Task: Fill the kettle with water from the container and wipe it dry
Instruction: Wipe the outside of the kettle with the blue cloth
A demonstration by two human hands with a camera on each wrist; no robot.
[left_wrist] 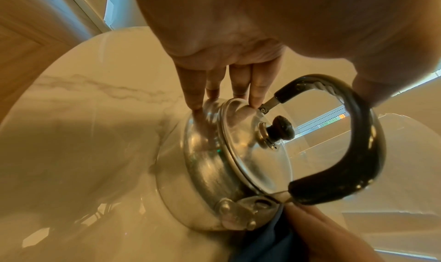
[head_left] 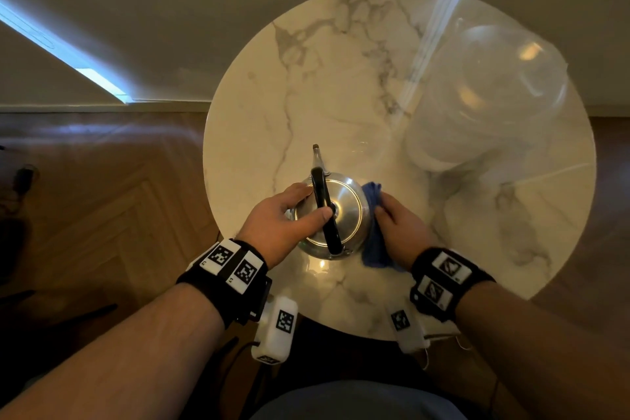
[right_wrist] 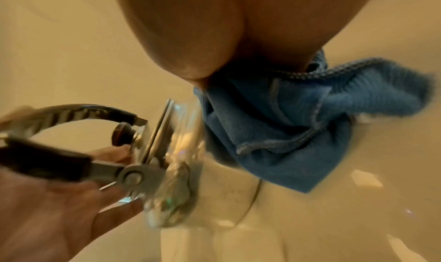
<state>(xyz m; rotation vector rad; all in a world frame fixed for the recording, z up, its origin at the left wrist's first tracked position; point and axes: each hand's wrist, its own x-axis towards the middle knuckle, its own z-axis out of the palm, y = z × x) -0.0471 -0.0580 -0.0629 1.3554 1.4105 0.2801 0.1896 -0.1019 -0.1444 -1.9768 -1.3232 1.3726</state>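
Observation:
A shiny metal kettle (head_left: 346,215) with a black handle (head_left: 322,194) and its lid on stands on the round marble table (head_left: 306,78), spout pointing away from me. My left hand (head_left: 300,204) steadies it: straight fingers (left_wrist: 259,94) press on the lid's edge and the kettle's (left_wrist: 210,168) left shoulder, and the thumb rests on the handle (left_wrist: 367,134). My right hand (head_left: 392,215) grips a bunched blue cloth (head_left: 373,249) and holds it against the kettle's right side. The cloth (right_wrist: 298,124) hangs from that palm, touching the kettle wall (right_wrist: 176,171).
A large clear water container (head_left: 487,95) lies on the table's right rear part. The table stands close to a pale wall, with wooden herringbone floor (head_left: 102,215) to the left. The kettle sits near the table's front edge.

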